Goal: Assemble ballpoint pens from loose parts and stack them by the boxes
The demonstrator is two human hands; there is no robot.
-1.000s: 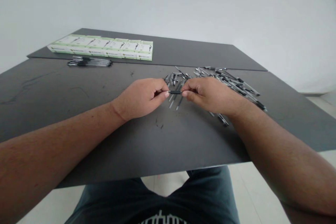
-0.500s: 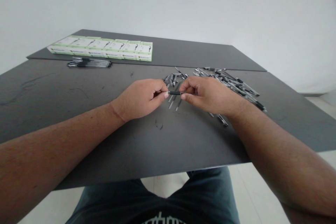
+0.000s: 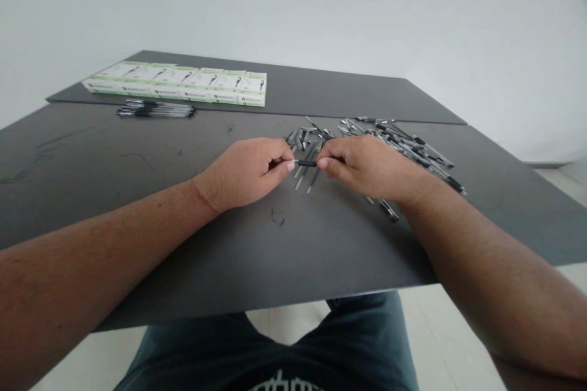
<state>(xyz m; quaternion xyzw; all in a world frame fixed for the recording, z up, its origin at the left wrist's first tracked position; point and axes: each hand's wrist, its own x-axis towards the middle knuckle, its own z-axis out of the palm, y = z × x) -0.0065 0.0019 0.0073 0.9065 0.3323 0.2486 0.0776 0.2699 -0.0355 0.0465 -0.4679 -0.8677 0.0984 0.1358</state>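
A pen [image 3: 306,163] with a black grip section lies level between my two hands, above the table. My left hand [image 3: 257,170] pinches its left end between thumb and fingers. At the other end, the thumb and forefinger of my right hand [image 3: 355,162] close on the tip of the pen. Just behind and below it lie several thin refills [image 3: 312,180] and a small heap of loose pen parts [image 3: 301,137]. Both ends of the pen are covered by my fingertips.
Many pen barrels with black grips [image 3: 415,153] spread beyond my right hand. A bundle of pens [image 3: 156,109] lies at the far left, in front of a row of green and white boxes [image 3: 178,82]. The grey table [image 3: 257,256] ends close to my lap.
My right thumb and fingers have drawn together on the pen's right end, shifting slightly to the right. My left hand has stayed in place with its grip.
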